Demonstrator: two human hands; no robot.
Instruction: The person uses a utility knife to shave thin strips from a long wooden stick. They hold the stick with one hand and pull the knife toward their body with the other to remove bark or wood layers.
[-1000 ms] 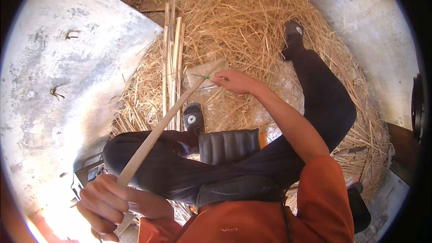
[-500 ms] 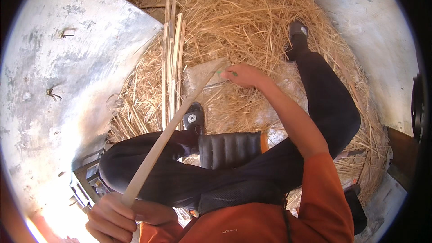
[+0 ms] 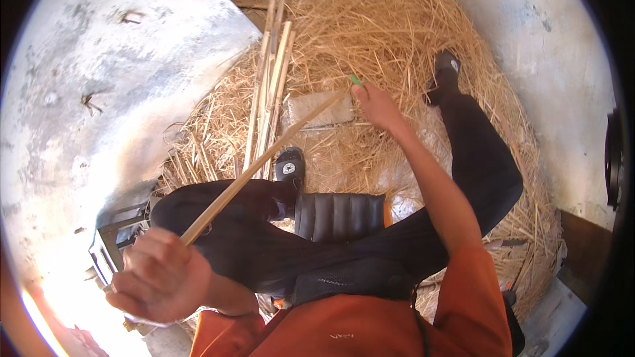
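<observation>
A long pale strip of split bamboo or wood (image 3: 258,162) slants from lower left up toward the middle. Its near end is in my left hand (image 3: 159,277), closed around it and slightly blurred. The far end reaches just short of my right hand (image 3: 378,107), whose fingers are closed on a small tool with a green part (image 3: 356,80) poking out past them. The rest of that tool is hidden in the hand, so I cannot tell its exact kind. Beneath the strip's far end, a flat greyish block (image 3: 324,111) lies on the ground.
Several long split strips (image 3: 268,92) lie on the straw (image 3: 370,20) left of the block. A black padded cushion (image 3: 340,217) sits between my legs. Pale worn walls or panels (image 3: 112,79) stand on both sides. A dark frame (image 3: 109,244) is beside my left knee.
My right hand has moved up and right, away from over the block, with the green part now pointing upward. My left hand has turned and shifted slightly left and up, still on the strip.
</observation>
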